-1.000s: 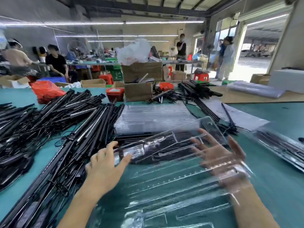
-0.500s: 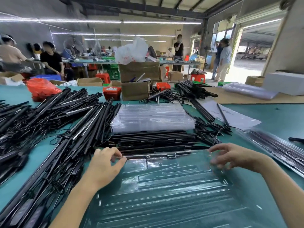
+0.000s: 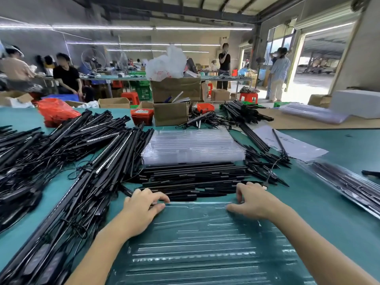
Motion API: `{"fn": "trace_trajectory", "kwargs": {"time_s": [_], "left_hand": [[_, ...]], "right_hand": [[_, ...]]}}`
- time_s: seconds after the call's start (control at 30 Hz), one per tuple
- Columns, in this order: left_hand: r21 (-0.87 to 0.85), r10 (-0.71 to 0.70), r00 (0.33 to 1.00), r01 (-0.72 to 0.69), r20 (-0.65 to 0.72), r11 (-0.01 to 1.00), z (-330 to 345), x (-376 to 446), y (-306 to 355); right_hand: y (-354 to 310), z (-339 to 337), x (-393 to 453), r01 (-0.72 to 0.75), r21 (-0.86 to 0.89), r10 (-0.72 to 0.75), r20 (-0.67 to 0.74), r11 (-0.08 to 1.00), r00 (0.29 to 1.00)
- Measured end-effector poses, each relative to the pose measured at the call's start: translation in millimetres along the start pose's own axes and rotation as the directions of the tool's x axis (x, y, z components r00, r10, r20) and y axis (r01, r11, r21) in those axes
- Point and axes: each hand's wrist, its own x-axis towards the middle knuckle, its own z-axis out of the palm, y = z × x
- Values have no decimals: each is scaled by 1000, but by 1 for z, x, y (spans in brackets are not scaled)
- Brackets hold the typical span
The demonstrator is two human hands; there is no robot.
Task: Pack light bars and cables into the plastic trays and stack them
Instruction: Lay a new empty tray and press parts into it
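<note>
A clear plastic tray (image 3: 197,243) lies flat on the green table right in front of me. My left hand (image 3: 141,210) pinches its far edge at the left, thumb under the curled fingers. My right hand (image 3: 253,200) grips the same far edge at the right. Just beyond the tray lies a row of short black bars (image 3: 193,179). Behind them stands a stack of clear trays (image 3: 193,149). Long black light bars with cables (image 3: 82,173) are heaped on the left.
A filled clear tray (image 3: 349,184) lies at the right. More black bars (image 3: 265,159) fan out right of the stack, by a white sheet (image 3: 296,145). Cardboard boxes (image 3: 172,112), red bins and a red bag stand at the table's far edge. People work behind.
The tray, held tilted up a second ago, now lies flat on the table. Both hands have come down to its far edge, and the right hand has closed on it.
</note>
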Motion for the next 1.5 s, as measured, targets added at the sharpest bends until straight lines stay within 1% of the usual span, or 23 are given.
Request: {"fn": "trace_trajectory", "kwargs": {"time_s": [0.07, 0.17, 0.2, 0.27, 0.33, 0.37, 0.43, 0.5, 0.53, 0.67, 0.73, 0.77, 0.83, 0.9, 0.93, 1.07, 1.1, 1.13, 1.23, 1.27, 1.33, 1.43, 1.5], "left_hand": [[20, -18, 1000, 17, 23, 1000, -2, 2, 1], [60, -47, 987, 39, 151, 997, -11, 6, 2], [37, -52, 982, 46, 181, 998, -14, 9, 2], [-153, -71, 989, 91, 133, 984, -24, 14, 3], [-392, -200, 980, 188, 11, 901, -32, 17, 2], [-465, -291, 957, 260, 6, 846, -36, 17, 0], [-484, -403, 905, 415, 136, 770, -41, 15, -5], [-434, -418, 862, 506, 288, 746, -42, 10, -9], [-423, -413, 856, 514, 313, 746, -42, 8, -11], [-440, -318, 900, 425, 298, 791, -37, 7, -15], [-374, -243, 934, 331, 264, 866, -33, 8, -14], [-315, -217, 952, 278, 216, 908, -30, 9, -14], [-109, -198, 977, 207, 84, 972, -25, 11, -13], [119, -221, 975, 218, 11, 969, -21, 11, -6], [194, -239, 971, 231, 20, 953, -20, 9, -1], [249, -306, 919, 244, 250, 937, -4, -6, 20], [271, -306, 913, 233, 270, 934, 3, -13, 24], [282, -302, 919, 228, 255, 932, 11, -19, 28], [320, -269, 962, 240, 48, 916, 27, -35, 33], [327, -254, 967, 239, 6, 914, 30, -38, 33], [326, -250, 968, 231, 17, 917, 30, -41, 33], [332, -294, 952, 252, 83, 909, 25, -44, 32], [334, -312, 946, 267, 90, 904, 20, -43, 34]], "right_hand": [[-5, 7, 1, -44, -11, 43, -81, 999, 996], [-11, 21, 3, -110, -66, 94, -217, 992, 972], [-11, 26, 3, -121, -58, 103, -252, 991, 962], [-9, 29, 3, -111, 22, 113, -293, 994, 949], [-5, 26, 3, -82, 110, 112, -303, 991, 946], [-3, 24, 3, -69, 144, 109, -297, 987, 949], [1, 22, 3, -51, 180, 103, -289, 982, 952], [3, 22, 3, -59, 177, 110, -292, 982, 950], [4, 22, 4, -65, 177, 116, -294, 982, 949], [5, 21, 5, -108, 135, 145, -302, 985, 942], [3, 19, 5, -135, 134, 170, -302, 982, 938], [2, 17, 5, -142, 141, 179, -301, 980, 937], [-3, 17, 5, -153, 135, 188, -305, 979, 934], [-6, 19, 6, -158, 114, 187, -321, 981, 928], [-8, 20, 6, -156, 110, 184, -327, 982, 927], [-10, 19, 5, -117, 132, 154, -326, 984, 933], [-10, 19, 4, -108, 137, 148, -329, 985, 933], [-10, 19, 3, -106, 140, 147, -334, 985, 931], [-13, 21, 0, -107, 142, 152, -359, 984, 921], [-13, 22, -1, -110, 138, 154, -370, 984, 916], [-14, 23, -3, -116, 129, 158, -393, 985, 906], [-18, 23, -5, -116, 134, 162, -422, 984, 892], [-21, 23, -6, -116, 117, 156, -430, 986, 889]]}}
